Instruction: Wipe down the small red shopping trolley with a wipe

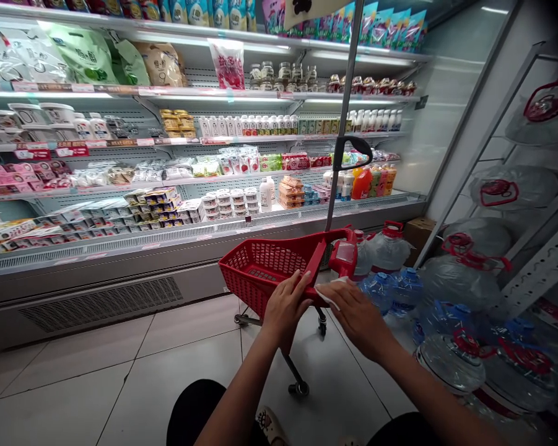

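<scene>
A small red shopping cart [248, 282] with a perforated basket stands on the floor in front of me. My left hand [285, 305] grips the near edge of its basket, fingers laid over the rim. A white cloth or tissue [333, 290] is under the fingers of my right hand [355, 313], pressed against the red cart handle [343, 257]. The palms of both hands face away from me, so part of each grip is hidden.
A refrigerated display case [204, 232] with several shelves of dairy goods runs behind the cart. Large water bottles [450, 362] crowd the floor and rack at right. A dark pole [346, 93] with a black loop handle [357, 153] rises behind the cart. Pale tiles [167, 371] cover the floor.
</scene>
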### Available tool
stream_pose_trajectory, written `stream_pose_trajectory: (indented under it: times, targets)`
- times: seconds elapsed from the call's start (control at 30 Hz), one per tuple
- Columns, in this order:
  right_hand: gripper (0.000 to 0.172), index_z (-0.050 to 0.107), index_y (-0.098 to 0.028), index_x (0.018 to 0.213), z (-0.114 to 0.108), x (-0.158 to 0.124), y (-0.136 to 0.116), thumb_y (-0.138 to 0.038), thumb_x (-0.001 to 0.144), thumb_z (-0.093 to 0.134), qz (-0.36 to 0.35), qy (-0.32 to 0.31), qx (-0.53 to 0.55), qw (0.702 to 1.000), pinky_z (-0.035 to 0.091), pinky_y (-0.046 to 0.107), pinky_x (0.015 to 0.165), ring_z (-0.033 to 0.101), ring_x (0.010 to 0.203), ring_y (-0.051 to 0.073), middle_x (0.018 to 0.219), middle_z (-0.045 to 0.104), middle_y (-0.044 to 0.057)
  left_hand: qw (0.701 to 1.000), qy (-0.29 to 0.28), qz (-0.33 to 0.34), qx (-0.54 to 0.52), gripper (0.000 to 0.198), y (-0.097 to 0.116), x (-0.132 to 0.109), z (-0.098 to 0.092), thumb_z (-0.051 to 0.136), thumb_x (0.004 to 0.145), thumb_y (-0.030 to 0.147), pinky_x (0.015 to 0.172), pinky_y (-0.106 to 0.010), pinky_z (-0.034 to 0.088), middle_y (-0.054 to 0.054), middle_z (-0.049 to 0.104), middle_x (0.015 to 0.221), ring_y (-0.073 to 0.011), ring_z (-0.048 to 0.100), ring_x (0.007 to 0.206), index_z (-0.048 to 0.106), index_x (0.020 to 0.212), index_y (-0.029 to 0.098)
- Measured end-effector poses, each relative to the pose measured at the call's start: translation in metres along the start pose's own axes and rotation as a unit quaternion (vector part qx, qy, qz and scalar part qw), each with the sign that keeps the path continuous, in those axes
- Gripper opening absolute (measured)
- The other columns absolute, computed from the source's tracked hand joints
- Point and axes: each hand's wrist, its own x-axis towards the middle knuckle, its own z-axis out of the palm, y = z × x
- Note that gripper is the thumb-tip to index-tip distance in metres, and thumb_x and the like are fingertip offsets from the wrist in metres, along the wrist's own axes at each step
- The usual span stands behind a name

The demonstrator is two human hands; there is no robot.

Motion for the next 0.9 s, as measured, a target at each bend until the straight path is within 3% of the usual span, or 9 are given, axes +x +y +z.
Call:
stream_pose_trajectory:
  times: [0.13,0.23,0.33,0.47,0.57,0.7,0.8,0.9]
  targets:
    - [0.050,0.044,-0.035,0.157,-0.004,-0.010,0.034,-0.032,0.110,0.029,0.043,0.023,-0.002,0.999,0.032,0.053,0.128,0.048,0.146,0.023,0.146,0.062,0.001,0.998,-0.019,-0.025,0.051,0.064,-0.021,-0.016,0.006,0.045,0.109,0.043,0.126,-0.053,0.032,-0.008,0.039,0.168,-0.0272,0.036,0.155,0.025,0.167,0.025]
    - [0.050,0.045,-0.034,0.156,0.003,-0.018,0.043,-0.035,0.110,0.028,0.100,0.065,-0.020,0.993,0.036,0.055,0.125,0.046,0.148,0.026,0.150,0.060,0.002,0.994,-0.022,-0.067,0.088,0.063,-0.032,-0.032,0.016,0.048,0.108,0.039,0.125,-0.057,0.033,-0.006,0.038,0.169,-0.0320,0.035,0.155,0.027,0.166,0.028]
    - [0.053,0.039,-0.032,0.161,0.016,-0.021,0.034,-0.033,0.109,0.032,0.105,0.083,-0.073,0.988,0.031,0.059,0.126,0.043,0.150,0.030,0.154,0.056,0.005,0.993,-0.012,-0.077,0.087,0.070,-0.024,-0.039,0.030,0.053,0.105,0.039,0.124,-0.057,0.035,-0.007,0.036,0.170,-0.0336,0.032,0.156,0.023,0.167,0.029]
    - [0.064,0.022,-0.029,0.168,0.045,-0.012,0.014,-0.025,0.106,0.037,0.055,0.056,-0.115,0.990,0.027,0.059,0.128,0.044,0.150,0.030,0.161,0.050,0.007,0.993,0.005,-0.084,0.083,0.076,0.000,-0.036,0.043,0.058,0.102,0.038,0.124,-0.061,0.032,-0.009,0.043,0.165,-0.0360,0.031,0.155,0.022,0.168,0.028]
    - [0.066,0.023,-0.024,0.168,0.074,-0.001,0.002,-0.021,0.104,0.040,0.025,0.035,-0.113,0.993,0.032,0.056,0.127,0.045,0.149,0.030,0.161,0.050,0.009,0.994,0.004,-0.066,0.088,0.076,0.010,-0.034,0.050,0.057,0.101,0.035,0.125,-0.059,0.031,-0.010,0.044,0.164,-0.0352,0.033,0.155,0.023,0.168,0.024]
    - [0.066,0.029,-0.021,0.166,0.096,0.003,-0.005,-0.016,0.101,0.041,-0.004,0.026,-0.103,0.994,0.034,0.053,0.127,0.047,0.148,0.027,0.160,0.051,0.008,0.993,0.002,-0.053,0.104,0.073,0.004,-0.037,0.054,0.048,0.103,0.032,0.125,-0.055,0.033,-0.013,0.039,0.167,-0.0298,0.035,0.155,0.018,0.168,0.019]
    - [0.062,0.031,-0.028,0.165,0.082,-0.008,0.007,-0.020,0.104,0.039,-0.009,0.024,-0.095,0.995,0.030,0.054,0.128,0.050,0.146,0.025,0.159,0.052,0.003,0.989,-0.009,-0.070,0.127,0.071,-0.006,-0.042,0.054,0.047,0.103,0.033,0.123,-0.057,0.034,-0.014,0.039,0.167,-0.0307,0.038,0.154,0.021,0.168,0.020]
    - [0.058,0.033,-0.033,0.164,0.044,-0.031,0.042,-0.025,0.106,0.036,0.033,0.038,-0.108,0.993,0.024,0.059,0.128,0.050,0.146,0.026,0.157,0.055,0.001,0.988,-0.015,-0.064,0.138,0.073,-0.010,-0.048,0.053,0.049,0.103,0.035,0.123,-0.057,0.035,-0.014,0.037,0.168,-0.0317,0.038,0.154,0.020,0.168,0.021]
